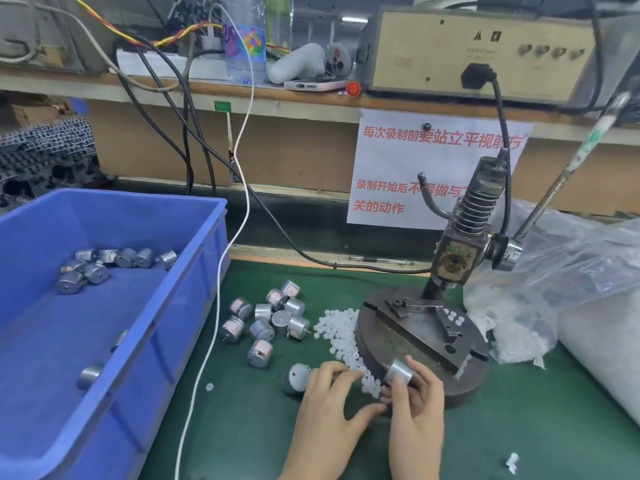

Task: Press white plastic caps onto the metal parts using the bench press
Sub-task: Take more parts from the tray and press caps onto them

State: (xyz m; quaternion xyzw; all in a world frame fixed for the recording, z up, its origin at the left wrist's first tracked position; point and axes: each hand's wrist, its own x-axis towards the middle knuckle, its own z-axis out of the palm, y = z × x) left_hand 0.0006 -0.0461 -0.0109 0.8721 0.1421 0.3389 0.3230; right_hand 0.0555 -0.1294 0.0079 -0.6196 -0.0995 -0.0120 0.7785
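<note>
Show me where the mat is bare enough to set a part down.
Bare green mat lies between the blue bin and left hand, and front-right of the press base. The middle is crowded with metal parts and white caps.

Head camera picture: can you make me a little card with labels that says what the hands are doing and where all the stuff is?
Right hand: holds a silver motor at the front of the bench press base
Left hand: fingers curled over the white caps; cannot tell if it pinches one
Bench press: stands on the green mat, with a few caps on its plate
Loose motors: clustered on the mat, left of the caps
Blue bin: far left, more motors inside
Plastic bag: right of the press
</note>
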